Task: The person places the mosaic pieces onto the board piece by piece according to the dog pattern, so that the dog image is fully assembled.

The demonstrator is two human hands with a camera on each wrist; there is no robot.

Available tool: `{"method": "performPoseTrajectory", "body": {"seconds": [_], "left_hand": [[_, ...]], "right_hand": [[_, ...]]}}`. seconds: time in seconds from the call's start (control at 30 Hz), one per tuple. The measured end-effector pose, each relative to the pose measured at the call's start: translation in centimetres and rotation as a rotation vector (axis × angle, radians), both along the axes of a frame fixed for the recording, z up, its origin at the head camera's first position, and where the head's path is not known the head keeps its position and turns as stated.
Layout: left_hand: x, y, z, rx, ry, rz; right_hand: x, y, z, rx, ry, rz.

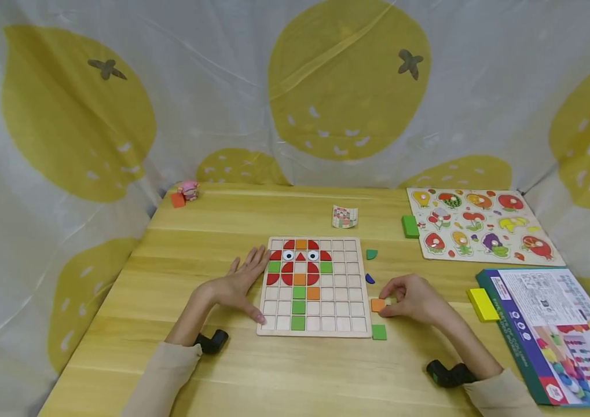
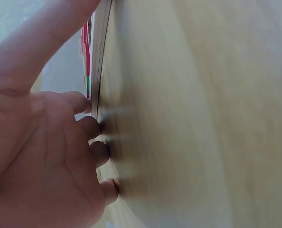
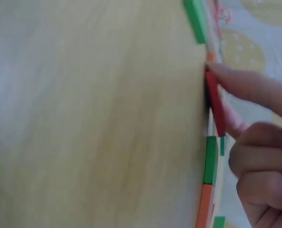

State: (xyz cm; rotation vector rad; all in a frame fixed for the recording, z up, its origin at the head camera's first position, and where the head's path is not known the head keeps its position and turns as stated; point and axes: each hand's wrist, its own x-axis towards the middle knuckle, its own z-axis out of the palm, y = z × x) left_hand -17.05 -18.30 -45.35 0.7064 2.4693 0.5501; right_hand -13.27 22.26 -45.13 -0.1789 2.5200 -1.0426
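A wooden grid board (image 1: 344,335) carries red, orange, green and white tiles, including two round eye shapes (image 1: 288,255). My left hand (image 1: 232,288) rests with spread fingers at the board's left side, the thumb at the near-left corner and the fingertips along its edge. In the left wrist view, the left palm (image 2: 41,161) is beside the board's edge (image 2: 99,57). My right hand (image 1: 413,298) pinches an orange square tile (image 1: 377,305) between thumb and index finger, just right of the board. In the right wrist view, this tile (image 3: 216,102) looks red and stands tilted.
A green square tile (image 1: 379,332), green quarter-round piece (image 1: 372,254) and blue piece (image 1: 370,278) lie right of the board. Behind it is a small pattern card (image 1: 344,217). A fruit puzzle (image 1: 482,226), green block (image 1: 410,226), yellow block (image 1: 483,304) and box (image 1: 560,336) are farther right.
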Motion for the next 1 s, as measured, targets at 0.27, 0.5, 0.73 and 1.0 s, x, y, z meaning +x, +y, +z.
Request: {"method": "performPoseTrajectory", "body": {"seconds": [0.27,0.5,0.73,1.0], "left_hand": [[0.4,-0.1,-0.2,-0.005,-0.018,-0.001],[0.3,0.0,-0.6,0.004,0.002,-0.004],[0.2,0.3,-0.6,-0.006,-0.005,-0.022],[-0.1,0.1,-0.2,0.008,0.011,-0.01]], "right_hand": [[-0.3,-2.1,0.6,-0.013,0.132,-0.006],[-1.0,-7.6,0.5,-0.003,0.141,0.045],[-0.7,-8.9,-0.3,0.014,0.103,0.003],[-1.5,-9.3,-0.3,-0.047,0.17,0.035]]}}
